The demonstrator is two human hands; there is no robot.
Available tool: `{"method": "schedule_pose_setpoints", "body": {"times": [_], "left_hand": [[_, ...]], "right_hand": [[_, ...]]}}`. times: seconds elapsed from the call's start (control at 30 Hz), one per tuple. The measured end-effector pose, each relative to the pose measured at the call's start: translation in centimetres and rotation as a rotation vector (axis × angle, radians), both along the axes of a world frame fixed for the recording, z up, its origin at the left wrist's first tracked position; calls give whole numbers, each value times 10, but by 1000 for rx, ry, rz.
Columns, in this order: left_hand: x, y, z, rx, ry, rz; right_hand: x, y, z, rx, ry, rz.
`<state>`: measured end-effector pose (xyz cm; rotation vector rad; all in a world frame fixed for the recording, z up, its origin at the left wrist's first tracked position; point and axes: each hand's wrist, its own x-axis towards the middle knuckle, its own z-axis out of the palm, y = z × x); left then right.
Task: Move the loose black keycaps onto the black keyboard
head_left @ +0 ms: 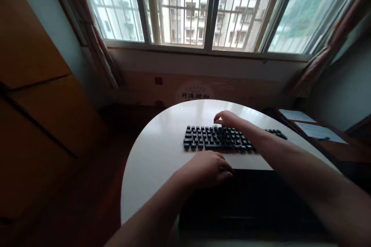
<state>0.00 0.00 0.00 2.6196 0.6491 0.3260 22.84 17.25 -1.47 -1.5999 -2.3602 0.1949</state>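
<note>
A black keyboard [195, 137] lies across the white round table [150, 154], its right part passing beneath my right forearm. At the keyboard's far edge, my right hand [227, 118] is bent downward with its fingertips close together by the top row of keys. Whatever sits between those fingertips is too small to make out. My left hand [207, 168] is nearer to me, in front of the keyboard, with its fingers curled in. A dark spot shows between its thumb and fingers, but I cannot name it. Below that hand is a flat black object [246, 200], partly hidden by both arms.
To the right, a dark brown surface [356, 152] carries white papers [320, 132] and a small dark item. An orange-brown cabinet [34, 65] stands at the left. Barred windows [185, 7] with curtains [101, 54] line the far wall, above a printed box [194, 92].
</note>
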Motion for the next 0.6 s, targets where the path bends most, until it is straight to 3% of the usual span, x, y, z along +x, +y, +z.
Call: {"method": "schedule_pose_setpoints", "body": {"times": [0.17, 0.3, 0.37, 0.47, 0.6], "left_hand": [[0, 0, 0, 19, -5, -3], [-2, 0, 4, 38, -26, 66], [-3, 0, 6, 53, -35, 108], [-1, 1, 6, 67, -24, 154], [6, 2, 2, 47, 30, 161]], "right_hand": [[9, -27, 19, 35, 68, 11], [35, -96, 28, 8, 164, 38], [52, -136, 29, -158, 337, 44], [70, -183, 27, -342, 400, 40], [67, -206, 23, -407, 396, 96]]}}
